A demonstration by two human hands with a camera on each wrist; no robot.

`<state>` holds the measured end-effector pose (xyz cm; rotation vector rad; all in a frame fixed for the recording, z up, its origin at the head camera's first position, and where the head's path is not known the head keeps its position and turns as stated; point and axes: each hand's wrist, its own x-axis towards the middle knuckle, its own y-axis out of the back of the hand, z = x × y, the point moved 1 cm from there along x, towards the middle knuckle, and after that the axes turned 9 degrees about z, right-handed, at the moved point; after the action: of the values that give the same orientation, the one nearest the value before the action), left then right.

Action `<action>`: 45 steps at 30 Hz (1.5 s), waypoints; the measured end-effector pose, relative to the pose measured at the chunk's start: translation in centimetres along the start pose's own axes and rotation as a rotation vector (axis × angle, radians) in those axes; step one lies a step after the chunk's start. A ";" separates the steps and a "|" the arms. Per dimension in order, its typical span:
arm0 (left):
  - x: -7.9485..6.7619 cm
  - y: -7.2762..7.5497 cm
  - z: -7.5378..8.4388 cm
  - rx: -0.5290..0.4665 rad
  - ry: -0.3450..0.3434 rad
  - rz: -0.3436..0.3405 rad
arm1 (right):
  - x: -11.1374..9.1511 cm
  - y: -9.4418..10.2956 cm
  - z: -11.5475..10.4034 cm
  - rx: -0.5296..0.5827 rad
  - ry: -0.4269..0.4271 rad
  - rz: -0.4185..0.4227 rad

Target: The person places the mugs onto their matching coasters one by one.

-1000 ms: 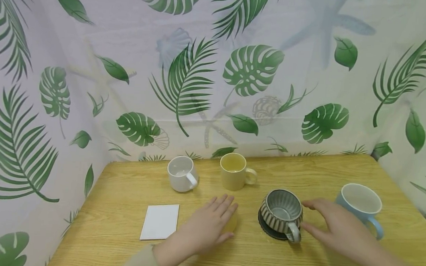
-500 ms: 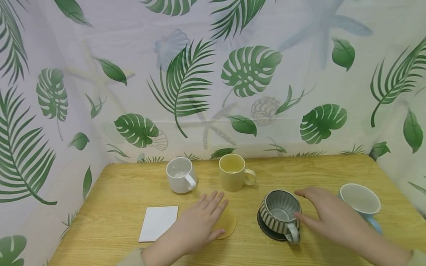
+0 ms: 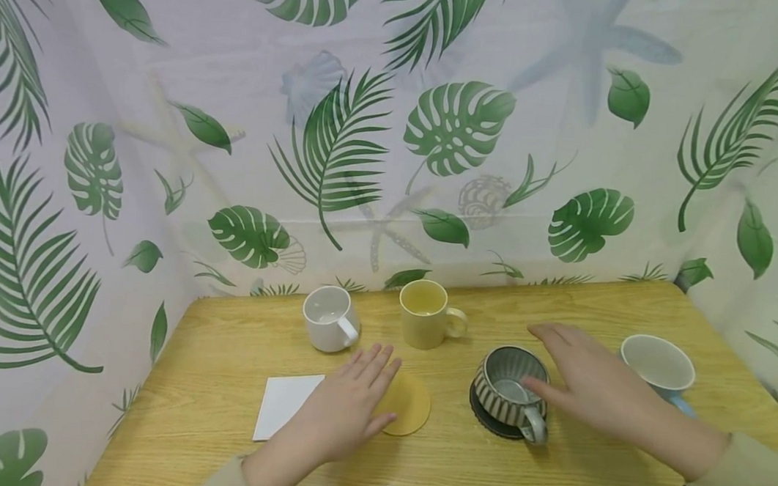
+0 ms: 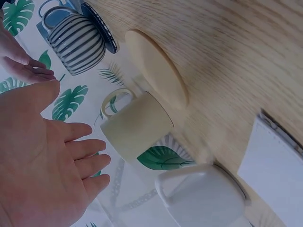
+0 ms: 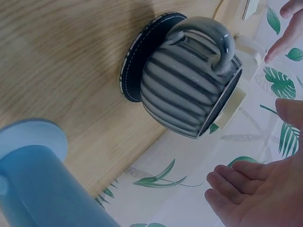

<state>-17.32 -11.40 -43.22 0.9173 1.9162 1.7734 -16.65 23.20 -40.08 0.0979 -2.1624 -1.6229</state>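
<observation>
My left hand [image 3: 347,402], fingers straight and holding nothing, hovers over the table between a white square coaster [image 3: 282,399] and a round yellow coaster [image 3: 412,406], partly covering both in the head view. A grey-and-brown ribbed cup [image 3: 501,400] stands upright on a round black coaster [image 5: 136,71], its handle toward me. Beside and above that cup is my right hand [image 3: 593,386], thumb overlapping its rim in the head view. The right wrist view shows a gap between cup and fingers. A light blue cup [image 3: 656,363] is partly hidden behind the right hand.
At the back stand a white mug [image 3: 328,320] and a yellow mug [image 3: 424,322]. Under the blue cup lies a light blue round coaster [image 5: 49,135]. A leaf-printed cloth [image 3: 367,161] hangs behind and along the sides of the wooden table [image 3: 443,473].
My left hand has drawn left, uncovering more of the yellow coaster. The right hand has moved left and a little up, over the ribbed cup's edge, covering more of the blue cup.
</observation>
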 end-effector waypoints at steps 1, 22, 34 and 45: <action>-0.1 0.0 -0.1 0.000 0.001 0.003 | 0.1 0.0 0.0 -0.004 0.002 -0.005; -2.2 -0.6 -1.3 -0.059 0.068 0.035 | 2.3 -0.9 -0.5 -0.081 0.079 -0.043; -2.9 -1.8 -2.0 -0.116 0.126 0.000 | 3.9 -1.9 -0.7 -0.089 0.088 -0.043; -3.1 -2.7 -2.7 -0.122 0.150 -0.012 | 5.6 -2.6 -0.8 -0.088 0.103 -0.051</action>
<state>-17.41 -15.51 -45.96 0.7482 1.8732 1.9772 -21.90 19.92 -40.64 0.2064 -2.0245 -1.7004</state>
